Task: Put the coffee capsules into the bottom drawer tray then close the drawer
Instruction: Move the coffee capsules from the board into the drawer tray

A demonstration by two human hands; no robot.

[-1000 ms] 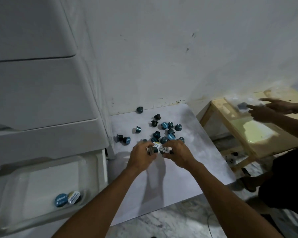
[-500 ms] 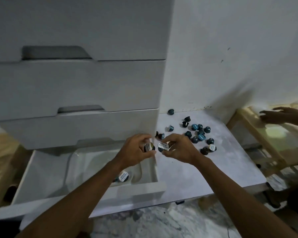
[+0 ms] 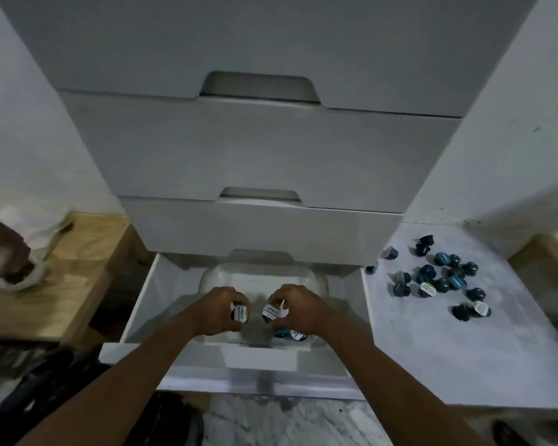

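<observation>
Left hand (image 3: 218,312), right hand (image 3: 300,312) hold capsules (image 3: 240,313) (over tray (image 3: 261,283)).

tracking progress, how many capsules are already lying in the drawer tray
2: a blue-topped capsule and a white-labelled capsule beside it, at the near edge of the tray under the right hand, which may hide others.

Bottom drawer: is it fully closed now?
No: the bottom drawer is pulled out, and the left hand and the right hand hold coffee capsules over the clear tray inside it.

tray (image 3: 319,278): clear glossy plastic | side table (image 3: 78,252): bare wood
</observation>
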